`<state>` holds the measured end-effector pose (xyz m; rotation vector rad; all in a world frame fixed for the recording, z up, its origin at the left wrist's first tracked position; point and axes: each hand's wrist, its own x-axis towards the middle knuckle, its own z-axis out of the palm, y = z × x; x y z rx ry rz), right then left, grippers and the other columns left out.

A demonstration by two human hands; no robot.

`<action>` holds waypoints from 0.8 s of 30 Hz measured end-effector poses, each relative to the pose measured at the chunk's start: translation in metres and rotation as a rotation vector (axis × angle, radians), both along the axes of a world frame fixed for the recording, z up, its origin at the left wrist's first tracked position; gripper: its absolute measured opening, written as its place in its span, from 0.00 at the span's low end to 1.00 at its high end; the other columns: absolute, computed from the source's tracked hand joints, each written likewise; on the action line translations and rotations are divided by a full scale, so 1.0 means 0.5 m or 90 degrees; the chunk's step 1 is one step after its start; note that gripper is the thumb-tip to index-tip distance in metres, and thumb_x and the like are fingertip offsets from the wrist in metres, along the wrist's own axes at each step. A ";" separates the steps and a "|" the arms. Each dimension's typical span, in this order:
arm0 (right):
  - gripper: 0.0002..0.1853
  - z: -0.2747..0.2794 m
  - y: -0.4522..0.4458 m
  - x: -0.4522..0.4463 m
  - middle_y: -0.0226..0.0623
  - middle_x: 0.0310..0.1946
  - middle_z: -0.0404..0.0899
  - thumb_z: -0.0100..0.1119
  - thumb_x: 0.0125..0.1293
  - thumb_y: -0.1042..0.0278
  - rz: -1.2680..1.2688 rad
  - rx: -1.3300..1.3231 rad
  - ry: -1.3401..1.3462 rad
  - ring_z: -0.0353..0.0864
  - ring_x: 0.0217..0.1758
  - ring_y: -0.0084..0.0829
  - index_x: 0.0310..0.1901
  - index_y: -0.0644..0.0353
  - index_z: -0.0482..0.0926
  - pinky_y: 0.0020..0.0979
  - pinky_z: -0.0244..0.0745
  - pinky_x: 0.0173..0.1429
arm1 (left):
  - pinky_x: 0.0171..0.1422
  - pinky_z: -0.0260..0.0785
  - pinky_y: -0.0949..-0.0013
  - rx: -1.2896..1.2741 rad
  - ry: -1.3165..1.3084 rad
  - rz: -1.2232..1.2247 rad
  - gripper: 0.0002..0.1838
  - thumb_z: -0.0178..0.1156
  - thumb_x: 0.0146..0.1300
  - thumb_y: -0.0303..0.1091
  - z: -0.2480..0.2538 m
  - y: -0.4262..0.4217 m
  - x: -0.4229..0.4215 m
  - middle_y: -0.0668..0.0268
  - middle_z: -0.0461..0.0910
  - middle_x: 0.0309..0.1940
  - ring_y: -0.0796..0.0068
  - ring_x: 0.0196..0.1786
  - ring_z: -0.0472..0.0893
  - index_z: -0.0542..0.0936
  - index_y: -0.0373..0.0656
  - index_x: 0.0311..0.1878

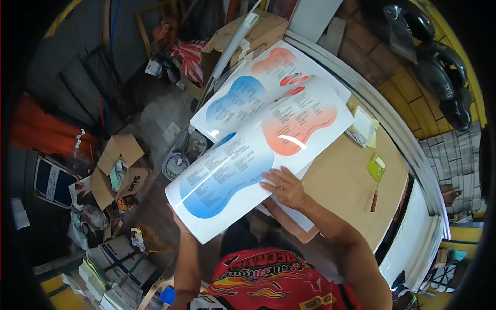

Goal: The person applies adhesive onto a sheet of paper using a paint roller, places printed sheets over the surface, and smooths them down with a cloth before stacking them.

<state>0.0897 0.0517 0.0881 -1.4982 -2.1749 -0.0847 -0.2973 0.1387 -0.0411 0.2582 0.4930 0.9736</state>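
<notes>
A large glossy printed sheet (248, 155) with blue and coral rounded shapes and lines of text bends in a curve in front of me. At its lower left edge, my left hand (182, 226) grips it, with the fingers partly hidden behind the sheet. My right hand (285, 189) rests on the near right edge of the same sheet, palm down, fingers spread across the print; its thumb is not clear to see. Farther up, another printed area (227, 106) with matching blue and coral shapes lies flat; whether it belongs to the same piece, I cannot tell.
A tan tabletop (336, 181) extends to the right, carrying a red-handled tool (374, 201), a yellow-green packet (376, 166) and a white tray (363, 125). Pale rails (413, 170) border it. On the left floor stand an open cardboard box (116, 170), a tub (176, 166) and scattered papers.
</notes>
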 end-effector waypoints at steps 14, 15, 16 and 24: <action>0.31 0.104 0.110 -0.020 0.36 0.67 0.74 0.66 0.47 0.62 0.065 -0.106 0.071 0.73 0.66 0.44 0.58 0.53 0.81 0.58 0.60 0.71 | 0.57 0.78 0.66 -0.018 0.436 0.157 0.17 0.65 0.64 0.18 0.115 0.082 0.012 0.60 0.84 0.50 0.72 0.47 0.84 0.77 0.36 0.56; 0.34 0.185 0.172 -0.029 0.40 0.66 0.75 0.66 0.45 0.59 0.119 -0.140 0.099 0.73 0.65 0.47 0.60 0.55 0.81 0.54 0.63 0.70 | 0.57 0.78 0.65 -0.013 0.418 0.179 0.18 0.65 0.63 0.17 0.136 0.084 0.003 0.59 0.84 0.50 0.71 0.48 0.84 0.76 0.36 0.56; 0.34 0.228 0.227 -0.028 0.43 0.66 0.75 0.66 0.47 0.59 0.186 -0.262 0.128 0.73 0.66 0.48 0.61 0.56 0.80 0.51 0.64 0.70 | 0.58 0.78 0.65 -0.004 0.396 0.203 0.18 0.64 0.63 0.17 0.153 0.092 -0.002 0.59 0.84 0.50 0.71 0.48 0.84 0.76 0.35 0.56; 0.51 0.353 0.518 -0.103 0.56 0.66 0.72 0.81 0.42 0.54 0.260 -0.142 -0.002 0.70 0.70 0.49 0.69 0.66 0.69 0.41 0.66 0.72 | 0.60 0.76 0.67 0.214 0.473 0.336 0.24 0.67 0.56 0.13 0.315 0.099 -0.065 0.57 0.84 0.51 0.70 0.51 0.84 0.76 0.32 0.58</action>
